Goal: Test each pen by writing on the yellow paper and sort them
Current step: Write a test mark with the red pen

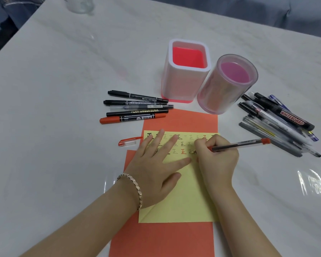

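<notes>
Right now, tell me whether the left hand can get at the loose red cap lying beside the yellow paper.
Probably yes. The left hand lies flat on the yellow paper, holding nothing, and the red cap sits just beyond its outer fingers with nothing between them.

The yellow paper point(183, 201) lies flat at lower centre, rows of 正 marks across its top; a red pen point(241, 143) slants over its upper right edge, uncapped; five pens point(137, 108) lie side by side left of centre; a loose pile of pens point(278, 123) sits at right.
</notes>
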`<state>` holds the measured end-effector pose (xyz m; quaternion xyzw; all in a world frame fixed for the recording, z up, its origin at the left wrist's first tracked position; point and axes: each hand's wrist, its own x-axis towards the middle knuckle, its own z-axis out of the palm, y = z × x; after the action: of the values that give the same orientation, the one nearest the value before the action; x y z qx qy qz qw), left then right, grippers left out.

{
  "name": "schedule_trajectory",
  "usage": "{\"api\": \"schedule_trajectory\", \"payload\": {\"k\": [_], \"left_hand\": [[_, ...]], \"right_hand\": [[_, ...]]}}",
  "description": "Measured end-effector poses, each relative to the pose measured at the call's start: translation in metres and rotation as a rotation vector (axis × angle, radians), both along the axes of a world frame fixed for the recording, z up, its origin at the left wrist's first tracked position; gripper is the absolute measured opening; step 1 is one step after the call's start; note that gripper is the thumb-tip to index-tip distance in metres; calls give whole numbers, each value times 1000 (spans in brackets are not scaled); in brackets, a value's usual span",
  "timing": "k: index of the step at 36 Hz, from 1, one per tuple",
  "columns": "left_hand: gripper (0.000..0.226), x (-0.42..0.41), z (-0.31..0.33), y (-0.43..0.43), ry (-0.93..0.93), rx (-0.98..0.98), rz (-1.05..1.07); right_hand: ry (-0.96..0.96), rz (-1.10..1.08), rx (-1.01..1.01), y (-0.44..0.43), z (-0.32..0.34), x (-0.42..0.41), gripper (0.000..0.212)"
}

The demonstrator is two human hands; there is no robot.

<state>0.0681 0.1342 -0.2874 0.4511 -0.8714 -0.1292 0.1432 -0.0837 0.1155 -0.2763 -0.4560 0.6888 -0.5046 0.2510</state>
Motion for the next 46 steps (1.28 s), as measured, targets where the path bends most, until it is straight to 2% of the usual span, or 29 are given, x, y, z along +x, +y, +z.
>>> {"api": "schedule_trajectory", "payload": {"k": [11, 17, 21, 27, 31, 34, 36, 38, 41, 42, 46], "left_hand": [[38, 1, -2, 0, 6, -5, -6], [36, 1, -4, -1, -2, -5, -29], [36, 2, -1, -1, 26, -9, -9], [31, 15, 13, -6, 190, -174, 177], [36, 39, 23, -16, 32, -168, 441], [29, 55, 20, -20, -32, -135, 440], [9, 60, 21, -22, -45, -129, 445], [11, 61, 24, -21, -46, -104, 461], [6, 54, 37, -16, 67, -15, 493], [10, 50, 42, -13, 138, 42, 513], [9, 33, 65, 0, 434, 181, 488]], "right_hand": [[8, -61, 19, 1, 2, 0, 28], [-165, -128, -30, 4, 10, -2, 30], [-201, -75, 10, 10, 16, -7, 35], [-213, -26, 125, 26, 26, -17, 35], [-162, -17, 148, 35, 30, -22, 39], [-160, -3, 146, 38, 32, -24, 39], [-179, 19, 133, 38, 35, -25, 37], [-214, 58, 117, 40, 41, -24, 33], [-305, 132, 91, 43, 53, -19, 25], [-358, 152, 82, 45, 57, -17, 26], [-532, 225, 108, 50, 71, -14, 45]]}}
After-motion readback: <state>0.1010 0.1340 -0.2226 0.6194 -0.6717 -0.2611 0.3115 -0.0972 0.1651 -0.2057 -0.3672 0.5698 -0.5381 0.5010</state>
